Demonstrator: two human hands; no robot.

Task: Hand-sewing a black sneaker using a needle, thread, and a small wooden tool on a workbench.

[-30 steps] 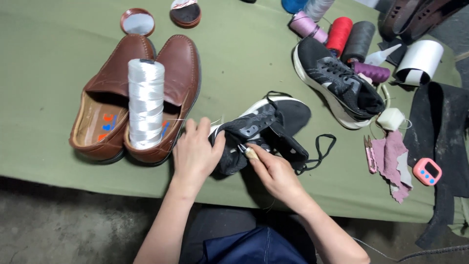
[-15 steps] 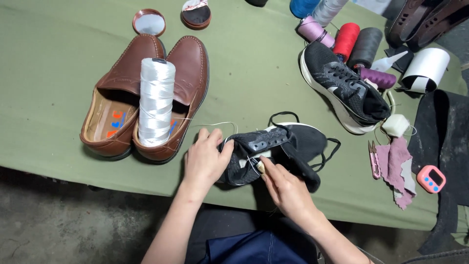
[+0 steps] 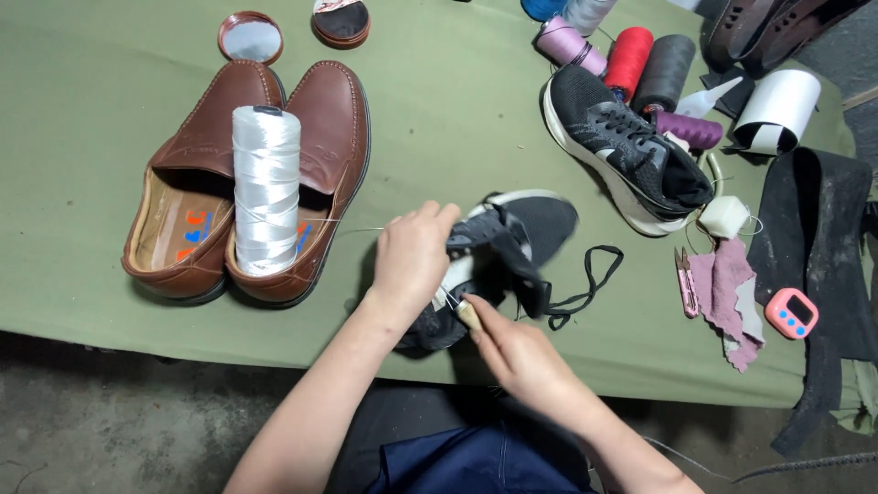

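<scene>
I see the left hand [image 3: 413,261] clamped on the black sneaker [image 3: 512,252]; the right hand [image 3: 517,352] pinches a wooden-handled awl [image 3: 467,315] against it.

The black sneaker [image 3: 512,242] with a white sole lies on the olive-green cloth [image 3: 91,110]. The loafers [image 3: 247,174] are brown (orange and blue marks on the tan insole), the big thread spool [image 3: 266,187] glossy white. Smaller spools [image 3: 631,59] show lilac, red, charcoal and purple; the timer [image 3: 791,313] is pink.
</scene>
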